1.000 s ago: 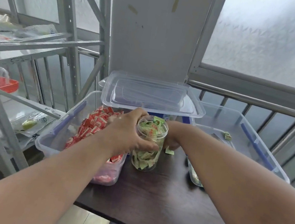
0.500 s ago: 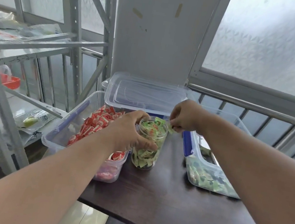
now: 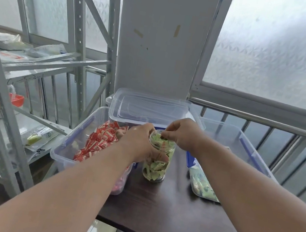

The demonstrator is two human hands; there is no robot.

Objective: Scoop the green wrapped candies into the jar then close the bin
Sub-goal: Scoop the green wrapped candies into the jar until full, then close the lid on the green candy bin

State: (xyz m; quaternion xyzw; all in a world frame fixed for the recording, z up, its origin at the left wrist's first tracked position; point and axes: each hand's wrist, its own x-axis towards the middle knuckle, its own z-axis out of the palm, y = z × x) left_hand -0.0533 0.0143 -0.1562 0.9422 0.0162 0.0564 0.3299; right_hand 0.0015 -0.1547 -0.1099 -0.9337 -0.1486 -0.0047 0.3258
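A clear jar (image 3: 156, 168) full of green wrapped candies stands on the dark table (image 3: 181, 219). My left hand (image 3: 139, 141) grips the jar's side near its rim. Over the jar's mouth, my right hand (image 3: 182, 134) has its fingertips pinched among the top candies; whether they hold one I cannot tell. To the right sits the open clear bin (image 3: 247, 153) with blue clips, green candies (image 3: 203, 188) showing through its near wall. A clear lid (image 3: 149, 109) rests behind the jar on the bins' rims.
A clear bin of red wrapped candies (image 3: 100, 141) stands at the left, hanging over the table edge. A grey metal shelf rack (image 3: 13, 70) with bags is further left. A white pillar, frosted windows and a railing stand behind the table.
My right hand came up from the table beside the jar with a green candy and moved over the jar's mouth. My left hand stayed gripping the jar.
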